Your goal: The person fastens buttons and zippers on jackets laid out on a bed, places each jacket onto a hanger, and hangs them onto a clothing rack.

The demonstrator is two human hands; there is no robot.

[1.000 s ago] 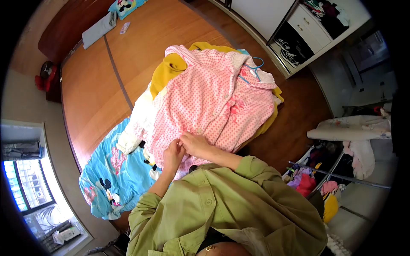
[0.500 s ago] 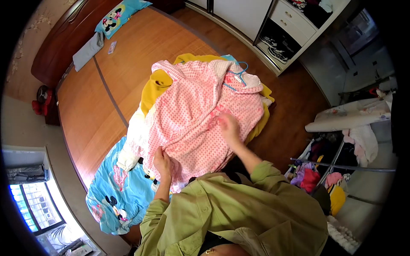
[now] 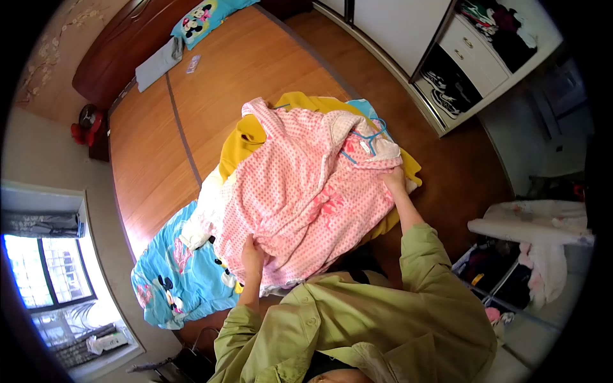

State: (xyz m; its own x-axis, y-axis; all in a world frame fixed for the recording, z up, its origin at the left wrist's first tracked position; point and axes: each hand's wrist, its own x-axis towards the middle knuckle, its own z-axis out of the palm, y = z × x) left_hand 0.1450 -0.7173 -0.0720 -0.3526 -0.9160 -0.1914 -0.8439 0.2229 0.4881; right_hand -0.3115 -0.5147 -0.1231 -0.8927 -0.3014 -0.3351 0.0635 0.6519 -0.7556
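Bed: its brown surface is exposed toward the headboard; its foot end is covered with clothes.
Wardrobe: set apart from the bed's right edge, with floor between the 2.
Pink jacket: laid front up on top of the other clothes, at the bed's foot edge and toward its near right corner. Spreading out is judged mostly done, since the body and collar are laid out; creases across the front and a bunched near hem are left to be flattened. No fold has been made across the body; whether the front is fastened cannot be told.
Blue printed cloth: draped over the bed's near left corner, partly covered by the clothes.
Mustard garment: spread beneath the jacket, its edges shown at the far and right sides.
White garment: partly hidden under the jacket's left side.
Hanger: seen in the neck opening, its blue hook pointed away from the foot edge.
Left hand: thumb and fingers are closed, with cloth pinched near the jacket's lower front.
Right hand: placed at the collar's right edge; fingertips are partly hidden, so their grip and opening cannot be told.
Tag: shown white inside the collar.
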